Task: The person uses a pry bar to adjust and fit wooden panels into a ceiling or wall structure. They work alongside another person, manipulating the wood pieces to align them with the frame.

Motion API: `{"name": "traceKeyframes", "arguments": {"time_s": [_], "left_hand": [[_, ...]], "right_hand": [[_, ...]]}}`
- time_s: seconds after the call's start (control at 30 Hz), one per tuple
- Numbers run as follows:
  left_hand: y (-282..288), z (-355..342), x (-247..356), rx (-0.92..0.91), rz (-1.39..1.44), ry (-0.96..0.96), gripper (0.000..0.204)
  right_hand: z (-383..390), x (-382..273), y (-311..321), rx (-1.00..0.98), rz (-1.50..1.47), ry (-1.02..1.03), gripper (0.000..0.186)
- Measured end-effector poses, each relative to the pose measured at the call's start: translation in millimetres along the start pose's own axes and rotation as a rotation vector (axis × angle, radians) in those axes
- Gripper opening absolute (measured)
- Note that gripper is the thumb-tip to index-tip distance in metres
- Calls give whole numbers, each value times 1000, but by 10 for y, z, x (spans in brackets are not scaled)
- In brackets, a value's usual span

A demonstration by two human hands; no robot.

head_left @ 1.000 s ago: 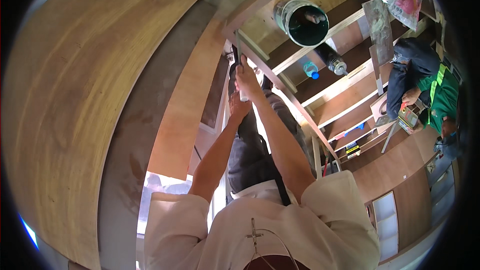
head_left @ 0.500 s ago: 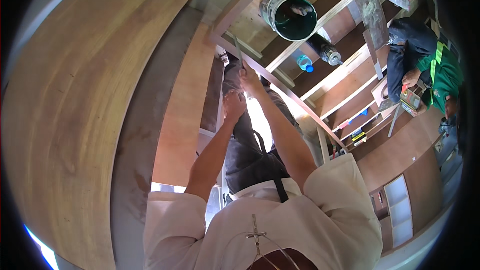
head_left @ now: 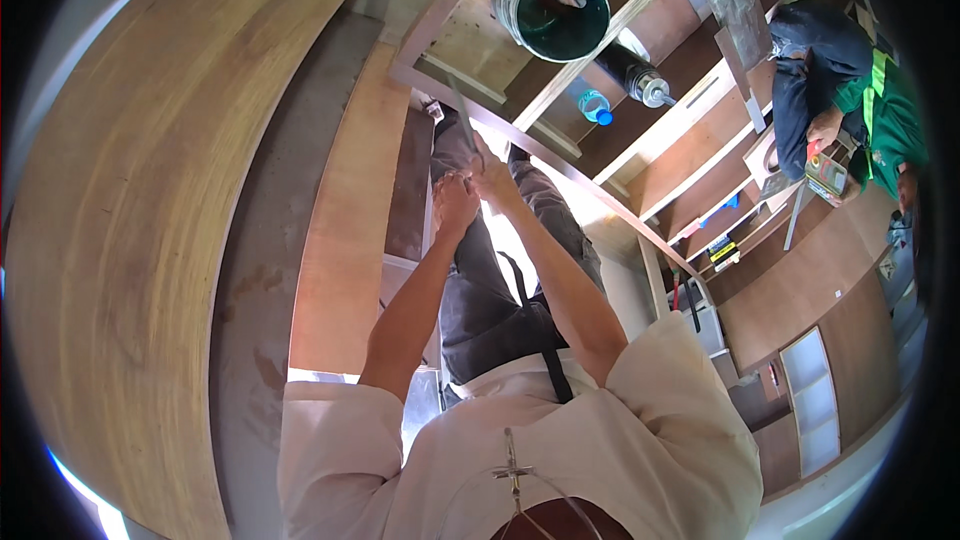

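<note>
My right hand [head_left: 488,178] is closed around the lower end of a long thin grey strip [head_left: 464,118], which points up and away from me. Its exact kind is too blurred to make out. Right beside it, my left hand [head_left: 455,202] is closed, its curled fingers touching or almost touching the right hand. What lies in those left fingers, if anything, is hidden. Both hands are over my dark trousers [head_left: 478,290], between a tall wooden panel and an open wooden frame.
At left stands a large curved wood panel [head_left: 130,240]. The compartmented wooden frame [head_left: 620,205] at right holds a bucket of dark liquid [head_left: 510,15], a blue-capped bottle [head_left: 594,105] and a dark cylinder [head_left: 640,80]. Further right, a person in green [head_left: 890,130] holds a tin [head_left: 826,178].
My hands have come closer together, the left moving up against the right. The strip has tilted a little. The view has shifted, so the frame and bucket sit further left.
</note>
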State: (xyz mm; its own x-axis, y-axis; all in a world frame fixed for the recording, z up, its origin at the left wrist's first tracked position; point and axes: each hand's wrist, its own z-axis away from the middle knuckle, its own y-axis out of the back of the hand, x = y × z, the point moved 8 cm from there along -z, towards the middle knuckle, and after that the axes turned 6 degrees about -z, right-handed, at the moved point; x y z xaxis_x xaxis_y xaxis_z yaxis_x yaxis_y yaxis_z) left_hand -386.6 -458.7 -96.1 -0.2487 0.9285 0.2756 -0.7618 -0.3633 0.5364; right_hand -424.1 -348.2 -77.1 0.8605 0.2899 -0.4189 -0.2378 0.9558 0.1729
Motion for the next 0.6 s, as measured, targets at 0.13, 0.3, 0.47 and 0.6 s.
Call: {"name": "traceKeyframes", "arguments": {"time_s": [0.13,0.3,0.47,0.6], "left_hand": [[-19,-9,15,19,98,33,27],[-11,7,165,40,59,-17,26],[-168,116,98,33,86,8,26],[-229,92,275,108,-18,-58,24]], "right_hand": [[-226,75,222,-23,73,-28,52],[-121,465,209,139,136,118,52],[-17,582,294,58,94,157,50],[-25,670,447,52,16,9,50]]}}
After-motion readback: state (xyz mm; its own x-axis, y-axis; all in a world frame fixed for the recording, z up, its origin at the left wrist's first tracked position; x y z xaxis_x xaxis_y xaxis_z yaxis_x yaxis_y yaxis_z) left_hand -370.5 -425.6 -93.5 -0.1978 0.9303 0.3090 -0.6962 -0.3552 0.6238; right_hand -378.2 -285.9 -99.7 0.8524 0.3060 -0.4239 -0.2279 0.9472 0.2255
